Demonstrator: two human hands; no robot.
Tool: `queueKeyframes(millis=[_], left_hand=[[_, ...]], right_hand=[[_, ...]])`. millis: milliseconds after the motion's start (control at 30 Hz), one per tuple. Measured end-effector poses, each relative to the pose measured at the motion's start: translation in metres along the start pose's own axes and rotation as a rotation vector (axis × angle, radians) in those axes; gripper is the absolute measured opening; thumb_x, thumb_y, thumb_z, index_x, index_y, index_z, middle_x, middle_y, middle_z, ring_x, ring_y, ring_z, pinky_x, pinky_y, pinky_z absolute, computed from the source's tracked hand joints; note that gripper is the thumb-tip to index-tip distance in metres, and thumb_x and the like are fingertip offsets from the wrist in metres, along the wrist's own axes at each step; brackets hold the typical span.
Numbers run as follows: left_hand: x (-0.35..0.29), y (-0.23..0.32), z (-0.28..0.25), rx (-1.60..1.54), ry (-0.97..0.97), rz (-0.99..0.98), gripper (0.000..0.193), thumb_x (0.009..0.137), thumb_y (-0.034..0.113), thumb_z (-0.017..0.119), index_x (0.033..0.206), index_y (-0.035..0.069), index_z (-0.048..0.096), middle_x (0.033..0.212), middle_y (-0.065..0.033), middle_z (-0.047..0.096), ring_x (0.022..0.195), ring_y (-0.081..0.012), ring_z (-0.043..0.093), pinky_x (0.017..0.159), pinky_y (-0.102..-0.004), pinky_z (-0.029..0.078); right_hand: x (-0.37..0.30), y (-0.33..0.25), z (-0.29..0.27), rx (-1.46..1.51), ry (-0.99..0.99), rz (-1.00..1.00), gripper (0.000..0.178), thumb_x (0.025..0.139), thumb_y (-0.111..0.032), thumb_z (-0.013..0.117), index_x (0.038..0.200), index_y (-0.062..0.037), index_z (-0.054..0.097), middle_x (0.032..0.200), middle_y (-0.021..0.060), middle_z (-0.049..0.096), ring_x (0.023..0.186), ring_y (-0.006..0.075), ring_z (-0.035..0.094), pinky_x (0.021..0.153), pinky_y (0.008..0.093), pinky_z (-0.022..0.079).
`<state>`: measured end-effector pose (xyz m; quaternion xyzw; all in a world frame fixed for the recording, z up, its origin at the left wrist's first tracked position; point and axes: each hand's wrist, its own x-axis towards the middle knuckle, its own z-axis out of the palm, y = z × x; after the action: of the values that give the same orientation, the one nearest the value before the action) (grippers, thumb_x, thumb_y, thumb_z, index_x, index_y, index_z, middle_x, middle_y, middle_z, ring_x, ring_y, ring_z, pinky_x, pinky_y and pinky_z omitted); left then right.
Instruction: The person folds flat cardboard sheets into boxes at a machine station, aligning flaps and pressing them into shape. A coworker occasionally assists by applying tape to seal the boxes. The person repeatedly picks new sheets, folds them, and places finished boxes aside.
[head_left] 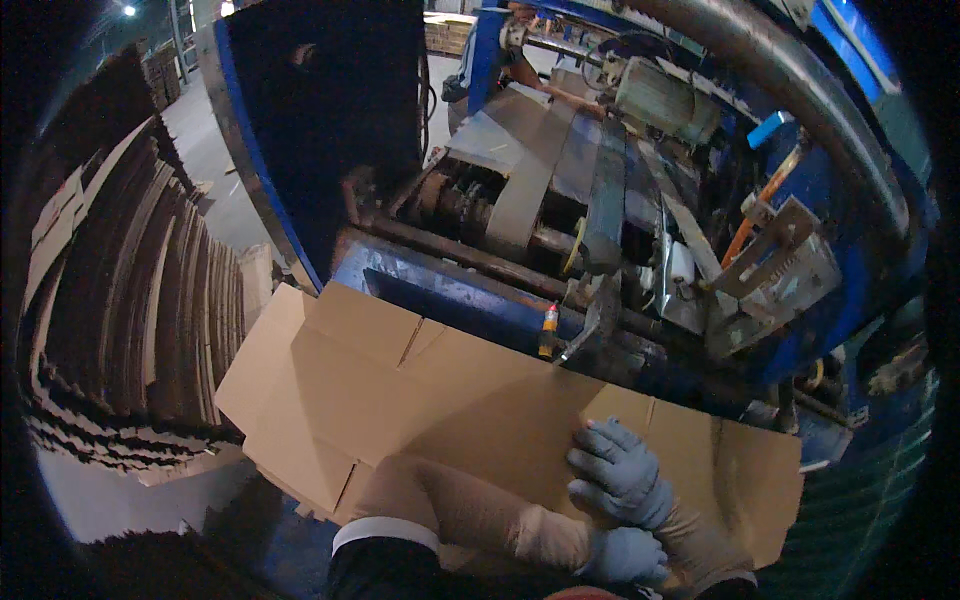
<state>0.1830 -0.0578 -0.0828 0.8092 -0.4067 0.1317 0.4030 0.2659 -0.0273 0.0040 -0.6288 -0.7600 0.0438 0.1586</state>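
A large flat brown cardboard box blank with slots and creases lies in front of me, at the front of a blue machine. My right hand, in a grey glove, rests on its right half with the fingers stretched out, somewhat bent. My left forearm crosses low over the cardboard to the right. At its end, my left hand, also grey-gloved, sits close to the right wrist with its fingers curled. What those fingers hold, if anything, is hidden. Tan sleeves cover both forearms.
The machine with belts and rollers stands just beyond the cardboard. A yellow-and-red small tool or bottle is at its front edge. A tall stack of cardboard sheets fills the left. A metal bracket juts out at right.
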Motion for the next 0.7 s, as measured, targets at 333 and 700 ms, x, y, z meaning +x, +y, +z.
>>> queueKeyframes(millis=[333, 700], left_hand=[[0.0, -0.012, 0.004, -0.19, 0.04, -0.053, 0.03, 0.077, 0.027, 0.066, 0.1, 0.01, 0.062, 0.086, -0.0141, 0.062, 0.08, -0.0353, 0.062, 0.065, -0.0432, 0.049], [0.0, -0.018, -0.028, -0.265, -0.005, 0.147, 0.031, 0.09, 0.031, 0.061, 0.112, 0.01, 0.061, 0.085, -0.016, 0.064, 0.075, -0.0361, 0.06, 0.062, -0.0457, 0.047]], right_hand=[[-0.008, 0.005, 0.0, 0.075, 0.001, -0.026, 0.038, 0.081, -0.034, 0.065, 0.11, -0.01, 0.065, 0.122, 0.0141, 0.059, 0.12, 0.0341, 0.051, 0.103, 0.0508, 0.038], [-0.008, 0.005, 0.0, 0.096, 0.02, -0.023, 0.035, 0.081, -0.032, 0.066, 0.107, -0.01, 0.066, 0.12, 0.0138, 0.06, 0.117, 0.0351, 0.053, 0.101, 0.0507, 0.039]])
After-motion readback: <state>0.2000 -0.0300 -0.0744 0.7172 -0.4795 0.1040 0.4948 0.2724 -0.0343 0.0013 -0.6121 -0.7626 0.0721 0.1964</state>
